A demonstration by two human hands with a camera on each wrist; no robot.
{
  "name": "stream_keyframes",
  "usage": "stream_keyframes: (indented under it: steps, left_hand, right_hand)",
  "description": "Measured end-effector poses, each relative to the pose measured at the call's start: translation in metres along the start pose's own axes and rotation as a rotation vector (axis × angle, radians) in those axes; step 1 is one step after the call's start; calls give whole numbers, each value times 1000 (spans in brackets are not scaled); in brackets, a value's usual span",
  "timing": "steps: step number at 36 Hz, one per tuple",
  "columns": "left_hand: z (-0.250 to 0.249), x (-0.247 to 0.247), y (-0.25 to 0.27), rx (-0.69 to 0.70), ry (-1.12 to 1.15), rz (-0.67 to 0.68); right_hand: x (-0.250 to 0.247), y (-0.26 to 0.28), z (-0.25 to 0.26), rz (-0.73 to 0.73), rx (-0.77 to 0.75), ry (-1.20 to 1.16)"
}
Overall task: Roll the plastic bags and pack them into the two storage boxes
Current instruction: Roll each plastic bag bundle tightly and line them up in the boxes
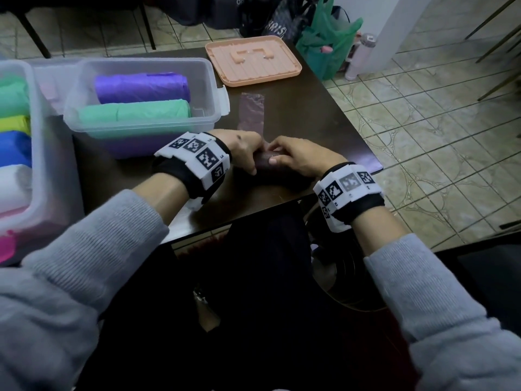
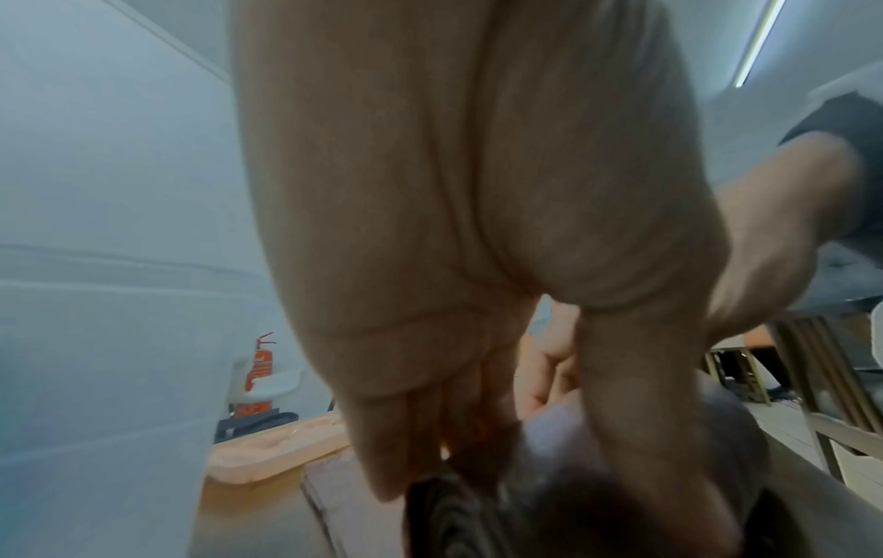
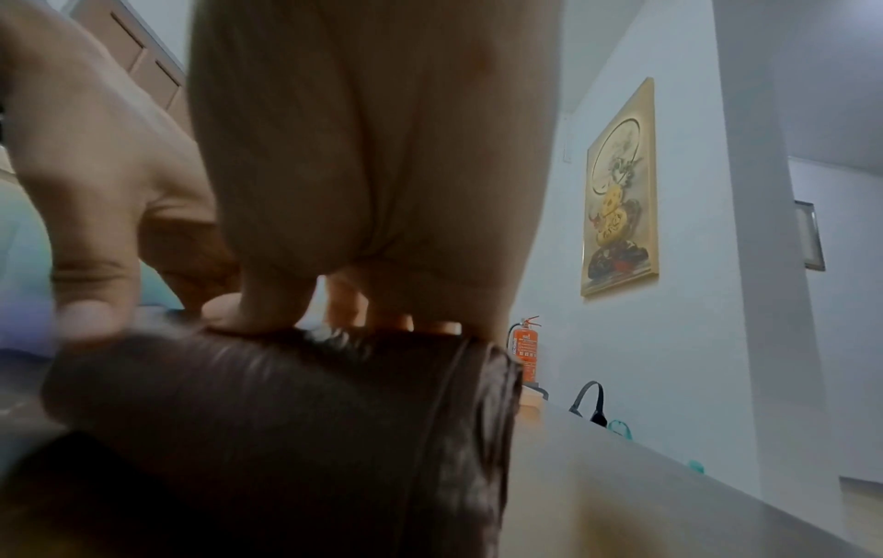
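Both hands sit together on a dark roll (image 1: 277,172) of plastic bag near the front edge of the worktop (image 1: 310,114). The left hand (image 1: 242,149) is curled over the roll's left end, fingers on its top and far side, thumb down its near side. The right hand (image 1: 298,158) is curled over the right part, thumb lying on the roll's top by the left fingers; in the right wrist view its fingertips (image 3: 253,317) press down on the roll's upper edge. The roll lies under and between both palms, its right end sticking out past the right hand. From under the hands a flat, thin strip (image 1: 251,111) of the same bag runs away toward the far edge, lying unrolled on the worktop.

To the left of the strip stands a clear box (image 1: 214,88) holding a purple roll (image 1: 141,87) and a green roll (image 1: 132,114). A second box (image 1: 36,153) at the left edge holds several coloured rolls. A peach lid (image 1: 253,62) lies upside down at the far edge.
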State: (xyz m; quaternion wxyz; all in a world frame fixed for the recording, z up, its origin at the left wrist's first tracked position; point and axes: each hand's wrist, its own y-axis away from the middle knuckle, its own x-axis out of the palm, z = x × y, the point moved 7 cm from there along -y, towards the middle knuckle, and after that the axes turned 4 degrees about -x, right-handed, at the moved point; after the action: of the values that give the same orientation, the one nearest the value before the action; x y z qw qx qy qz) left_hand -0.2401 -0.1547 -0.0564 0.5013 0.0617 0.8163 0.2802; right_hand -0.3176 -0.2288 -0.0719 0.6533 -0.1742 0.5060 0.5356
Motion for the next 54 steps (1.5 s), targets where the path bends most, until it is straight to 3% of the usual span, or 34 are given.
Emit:
stream_keyframes:
  steps: [2,5,8,11,15,20,24,30,37,42,48,54]
  left_hand:
    - [0,-1,-4,-35,-65,-52]
    - [-4,-5,-4,-36,-97,-272]
    - [-4,-1,-1,-17,-112,-378]
    - [-2,-1,0,-1,-89,-394]
    - [1,-7,0,-6,-23,-313]
    - [2,-9,-5,-50,-63,-150]
    - [-2,-9,-7,-71,-149,-78]
    - [-3,-13,-6,-55,-160,-269]
    - [5,-2,7,8,-80,-164]
    - [6,5,9,33,-107,-171]
    - [7,2,4,-11,-84,-80]
    - [5,8,-5,-46,-127,-50]
  right_hand:
    - [0,-2,-3,-60,16,-6]
    - [1,-4,-5,-107,8,19]
    - [1,-3,-5,-173,-8,29]
    - [-4,0,-3,-323,-40,30]
    - [-4,7,9,-460,-115,163]
    - [18,14,9,-329,-133,139]
    - [22,19,9,-338,-111,145]
    - [24,18,12,-266,-19,142]
    - [17,16,6,10,89,-16]
    - [13,17,0,134,129,-102]
    - [2,17,-6,-20,127,-124]
    - [-1,14,-8,-55,111,-89]
